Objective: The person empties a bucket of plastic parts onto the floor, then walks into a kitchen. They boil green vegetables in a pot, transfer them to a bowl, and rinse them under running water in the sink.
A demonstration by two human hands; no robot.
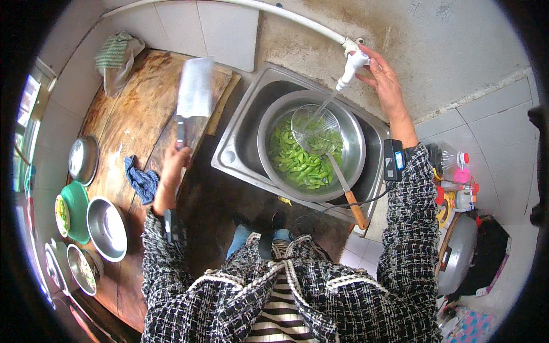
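My left hand (172, 170) is closed round the handle of a cleaver (196, 88), its broad blade pointing away from me above the wooden table's right edge. My right hand (384, 82) grips a white plastic tap (353, 70) on the wall. A thin stream of water (326, 107) runs from it into a large metal basin (264, 166) in the steel sink (239, 128). Many green pod-like pieces (297, 166) lie in the basin; their exact kind I cannot tell. Across them rests a wire-mesh skimmer (313, 127), its wooden handle over the sink's near edge.
On the wooden table (128, 123) lie a dark blue cloth (142, 179), a metal bowl (107, 228), a green bowl (79, 207) and an upturned metal bowl (84, 160). A green-striped cloth (112, 51) sits at its far corner. Bottles (454, 163) and a lidded pan (461, 251) stand at right.
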